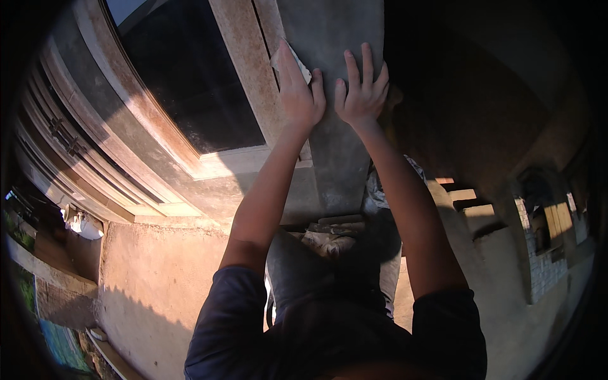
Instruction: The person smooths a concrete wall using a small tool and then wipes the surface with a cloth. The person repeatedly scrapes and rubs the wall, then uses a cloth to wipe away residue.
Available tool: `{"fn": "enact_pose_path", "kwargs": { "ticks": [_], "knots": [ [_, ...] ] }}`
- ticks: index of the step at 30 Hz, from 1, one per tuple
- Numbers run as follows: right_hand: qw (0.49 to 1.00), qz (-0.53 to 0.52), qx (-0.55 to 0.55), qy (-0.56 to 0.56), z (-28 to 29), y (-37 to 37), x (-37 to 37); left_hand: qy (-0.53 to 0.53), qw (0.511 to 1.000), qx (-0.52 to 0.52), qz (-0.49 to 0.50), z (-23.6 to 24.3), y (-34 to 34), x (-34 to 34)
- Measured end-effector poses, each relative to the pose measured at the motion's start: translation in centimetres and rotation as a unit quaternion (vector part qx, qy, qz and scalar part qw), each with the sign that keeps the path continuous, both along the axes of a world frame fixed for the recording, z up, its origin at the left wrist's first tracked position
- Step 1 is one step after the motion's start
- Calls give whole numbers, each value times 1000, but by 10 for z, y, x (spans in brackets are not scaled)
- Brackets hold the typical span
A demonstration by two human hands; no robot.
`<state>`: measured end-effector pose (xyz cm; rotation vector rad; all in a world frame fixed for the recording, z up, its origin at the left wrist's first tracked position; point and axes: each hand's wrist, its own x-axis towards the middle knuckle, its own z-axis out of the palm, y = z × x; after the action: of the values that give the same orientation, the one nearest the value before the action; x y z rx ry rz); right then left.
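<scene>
My left hand [299, 95] lies along the seam between the wooden window frame and a grey wall post. Under its fingers is a thin pale sheet [306, 74], pressed against the frame's edge; whether it is paper, sandpaper or cloth I cannot tell. Just to the right, my right hand [364, 95] rests on the grey post [326, 25] with fingers spread, holding nothing. The window frame [244, 82], worn and reddish-white, surrounds a dark pane [183, 76] on the left.
Below the post sits a pile of rubble and crumpled sacks [332, 237] near my legs. Slatted shutters [76, 145] line the wall at left. A sunlit concrete floor [149, 272] spreads below them. Blocks [478, 209] and a brick structure [544, 278] stand at right.
</scene>
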<state>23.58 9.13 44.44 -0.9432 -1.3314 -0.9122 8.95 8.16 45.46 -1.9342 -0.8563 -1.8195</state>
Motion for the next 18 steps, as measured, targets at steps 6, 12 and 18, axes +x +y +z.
{"fn": "enact_pose_path", "kwargs": {
  "ticks": [6,12,18],
  "knots": [
    [1000,10,25,1,2,1,-1,35,997,-61,-26,-77,-44,-2],
    [1000,5,-1,0,-1,0,0,25,996,31,-78,-13,-15,-4],
    [999,45,-3,-13,3,-3,6,194,967,125,106,46,-16,-11]
  ]
}}
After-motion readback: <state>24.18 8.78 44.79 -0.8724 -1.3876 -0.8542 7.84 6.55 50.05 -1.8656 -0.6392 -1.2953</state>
